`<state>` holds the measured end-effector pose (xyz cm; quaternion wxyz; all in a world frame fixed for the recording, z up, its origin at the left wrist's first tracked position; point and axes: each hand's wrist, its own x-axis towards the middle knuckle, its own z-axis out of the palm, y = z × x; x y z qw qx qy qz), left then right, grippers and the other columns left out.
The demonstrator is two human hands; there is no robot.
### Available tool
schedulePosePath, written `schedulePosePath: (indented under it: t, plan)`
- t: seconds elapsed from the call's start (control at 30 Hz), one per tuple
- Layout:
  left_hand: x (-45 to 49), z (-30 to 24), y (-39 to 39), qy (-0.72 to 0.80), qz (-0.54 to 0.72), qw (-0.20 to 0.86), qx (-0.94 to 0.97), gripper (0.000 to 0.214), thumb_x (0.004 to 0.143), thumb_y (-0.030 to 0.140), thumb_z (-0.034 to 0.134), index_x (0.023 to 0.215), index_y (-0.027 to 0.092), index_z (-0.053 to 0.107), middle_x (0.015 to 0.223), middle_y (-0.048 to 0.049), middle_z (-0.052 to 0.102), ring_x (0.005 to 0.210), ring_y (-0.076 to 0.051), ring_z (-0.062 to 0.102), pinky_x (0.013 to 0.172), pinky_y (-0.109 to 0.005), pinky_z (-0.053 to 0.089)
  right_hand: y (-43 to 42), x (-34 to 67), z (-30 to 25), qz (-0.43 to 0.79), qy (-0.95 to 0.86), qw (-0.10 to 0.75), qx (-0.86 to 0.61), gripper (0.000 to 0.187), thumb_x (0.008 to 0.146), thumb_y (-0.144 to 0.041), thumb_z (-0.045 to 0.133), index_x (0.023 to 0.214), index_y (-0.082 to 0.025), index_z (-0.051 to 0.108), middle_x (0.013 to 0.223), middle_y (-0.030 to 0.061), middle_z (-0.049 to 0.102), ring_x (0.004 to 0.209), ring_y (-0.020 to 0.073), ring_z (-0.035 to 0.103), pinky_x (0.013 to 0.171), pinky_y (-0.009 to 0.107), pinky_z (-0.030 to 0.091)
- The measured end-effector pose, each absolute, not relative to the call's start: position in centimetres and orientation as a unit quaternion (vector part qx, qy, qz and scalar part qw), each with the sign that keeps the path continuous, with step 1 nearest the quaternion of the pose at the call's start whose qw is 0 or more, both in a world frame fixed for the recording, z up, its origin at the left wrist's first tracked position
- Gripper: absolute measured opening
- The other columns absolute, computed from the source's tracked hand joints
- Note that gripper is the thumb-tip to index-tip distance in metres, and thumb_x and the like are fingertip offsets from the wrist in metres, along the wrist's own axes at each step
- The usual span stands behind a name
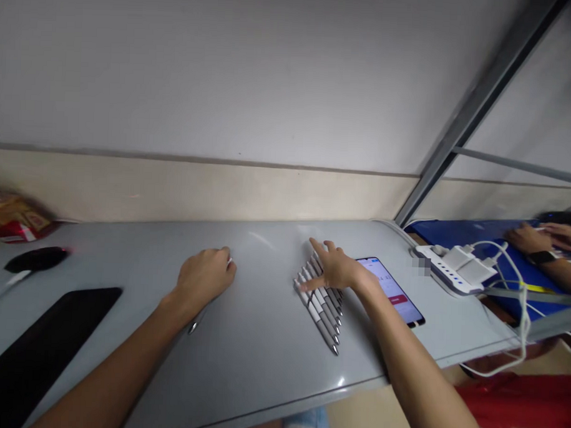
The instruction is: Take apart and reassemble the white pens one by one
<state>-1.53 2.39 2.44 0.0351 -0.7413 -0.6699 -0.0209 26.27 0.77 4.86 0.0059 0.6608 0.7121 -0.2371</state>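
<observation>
My left hand (206, 272) is closed around a pen (194, 327), whose metal tip shows below the wrist and whose light end peeks out by the fingers. My right hand (336, 267) lies over a row of several grey-and-white pens (320, 306), fingers spread and thumb across their upper ends. The pens lie side by side at a slant, tips toward the front edge of the table (257, 338). Part of the row is hidden under the right hand, so I cannot tell whether it presses on them.
A lit phone (390, 292) lies right of my right hand. Beyond it is a white power strip (449, 269) with chargers and cables. At left are a black mat (51, 349), a dark mouse (37, 259) and a red-gold packet (16, 217). Another person's hands (528, 240) rest on a blue surface.
</observation>
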Motion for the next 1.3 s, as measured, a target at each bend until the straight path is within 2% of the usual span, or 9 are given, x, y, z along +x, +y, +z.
schedulePosePath:
  t: [0.07, 0.13, 0.3, 0.5, 0.73, 1.0, 1.17, 1.3]
  plan:
    - [-1.5, 2.4, 2.4, -0.673, -0.019, 0.036, -0.738, 0.031, 0.085, 0.029, 0.038, 0.092, 0.016, 0.066, 0.088, -0.0144, 0.070, 0.079, -0.027, 0.065, 0.067, -0.036, 0.046, -0.2, 25.2, 5.1, -0.247, 0.709, 0.051, 0.659, 0.139, 0.045, -0.062, 0.083, 0.152, -0.033, 0.000, 0.159, 0.0177, -0.005, 0.141, 0.0474, 0.013, 0.101, 0.053, 0.034]
    - [-1.4, 2.5, 2.3, -0.676, -0.015, 0.035, -0.736, 0.031, 0.085, 0.029, 0.038, 0.092, 0.016, 0.066, 0.088, -0.0138, 0.070, 0.079, -0.027, 0.065, 0.067, -0.035, 0.046, -0.8, 24.4, 5.1, -0.227, 0.707, 0.074, 0.666, 0.137, 0.045, -0.054, 0.086, 0.152, -0.034, 0.003, 0.159, 0.0166, -0.009, 0.140, 0.0488, 0.015, 0.100, 0.054, 0.034]
    - [-1.2, 2.7, 2.2, -0.673, -0.002, 0.038, -0.738, 0.032, 0.086, 0.029, 0.036, 0.092, 0.017, 0.065, 0.090, -0.0133, 0.070, 0.081, -0.027, 0.065, 0.066, -0.034, 0.046, -0.8, 23.5, 4.5, -0.178, 0.707, 0.056, 0.682, 0.114, 0.060, -0.050, 0.080, 0.152, -0.029, 0.015, 0.158, 0.0191, 0.006, 0.137, 0.0472, 0.024, 0.095, 0.052, 0.040]
    - [-1.2, 2.8, 2.1, -0.671, 0.003, 0.035, -0.740, 0.034, 0.086, 0.029, 0.035, 0.094, 0.016, 0.065, 0.091, -0.0144, 0.070, 0.081, -0.028, 0.065, 0.066, -0.036, 0.046, 0.2, 23.0, 3.9, -0.150, 0.684, 0.022, 0.713, 0.102, 0.068, -0.057, 0.071, 0.150, -0.022, 0.020, 0.156, 0.0197, 0.013, 0.133, 0.0448, 0.030, 0.093, 0.051, 0.041]
    - [-1.3, 2.6, 2.2, -0.666, -0.008, 0.040, -0.745, 0.032, 0.087, 0.029, 0.035, 0.092, 0.017, 0.064, 0.091, -0.0137, 0.070, 0.080, -0.027, 0.065, 0.064, -0.035, 0.045, 1.0, 22.9, 3.5, -0.122, 0.658, -0.030, 0.743, 0.077, 0.078, -0.055, 0.062, 0.140, -0.018, 0.035, 0.149, 0.0207, 0.026, 0.126, 0.0394, 0.037, 0.087, 0.045, 0.045]
    - [-1.2, 2.8, 1.9, -0.667, 0.005, 0.048, -0.743, 0.033, 0.088, 0.028, 0.033, 0.092, 0.016, 0.063, 0.092, -0.0121, 0.070, 0.083, -0.026, 0.065, 0.064, -0.033, 0.044, 0.8, 23.4, 3.8, -0.122, 0.669, -0.020, 0.733, 0.084, 0.073, -0.063, 0.065, 0.141, -0.023, 0.034, 0.142, 0.0181, 0.037, 0.127, 0.0370, 0.039, 0.092, 0.046, 0.042]
    - [-1.2, 2.5, 2.0, -0.666, 0.002, 0.048, -0.744, 0.031, 0.087, 0.029, 0.034, 0.091, 0.018, 0.063, 0.090, -0.0107, 0.070, 0.081, -0.026, 0.066, 0.062, -0.034, 0.043, 0.4, 23.6, 4.1, -0.142, 0.682, 0.005, 0.717, 0.097, 0.065, -0.063, 0.072, 0.145, -0.027, 0.030, 0.145, 0.0170, 0.034, 0.129, 0.0399, 0.036, 0.093, 0.048, 0.041]
    - [-1.4, 2.3, 2.2, -0.671, 0.004, 0.044, -0.740, 0.031, 0.087, 0.030, 0.034, 0.091, 0.018, 0.063, 0.089, -0.0108, 0.070, 0.080, -0.027, 0.066, 0.062, -0.034, 0.043, 0.2, 23.7, 4.1, -0.153, 0.695, 0.006, 0.703, 0.100, 0.063, -0.064, 0.073, 0.145, -0.028, 0.030, 0.146, 0.0164, 0.035, 0.130, 0.0407, 0.033, 0.094, 0.050, 0.039]
